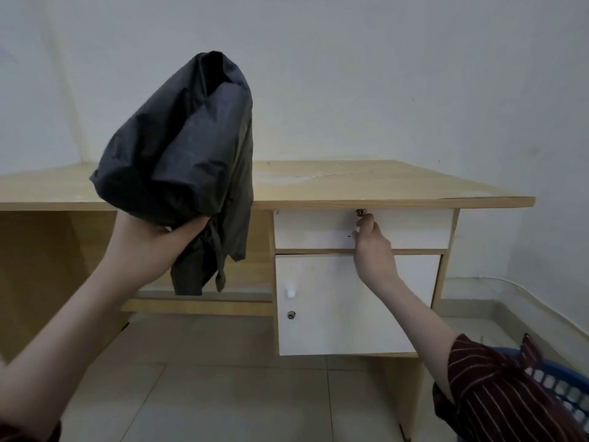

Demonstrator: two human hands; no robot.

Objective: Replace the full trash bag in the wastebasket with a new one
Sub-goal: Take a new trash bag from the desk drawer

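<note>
Left hand [153, 240] is raised, palm up, fingers closed around the gathered neck of a black trash bag [178, 148]. The bag bulges above the grip and loose tails hang below the wrist. Judgement: the bag is held high and pinched at the neck so nothing spills and the other arm stays free. Whether this is the full bag or a bunched new one cannot be told for certain; the bulk suggests the full one.

Behind it stands the wooden table [382, 183], top bare where visible, with an open knee space on the left.

Right hand [371, 247] reaches to the white top drawer [414, 228], fingertips pinched at the small lock or key [361, 212] under the table edge. The hand holds nothing else. Judgement: the drawer is being opened, probably to fetch a fresh bag.

Below the drawer is a white cabinet door [334, 301] with a white knob [290, 290] and a keyhole [291, 314].

Far right, low, the rim of a blue lattice wastebasket [564, 387] shows past the striped sleeve [497, 397]; its inside is not visible. The drawer front looks shut; the lock may hinder the pull.
</note>
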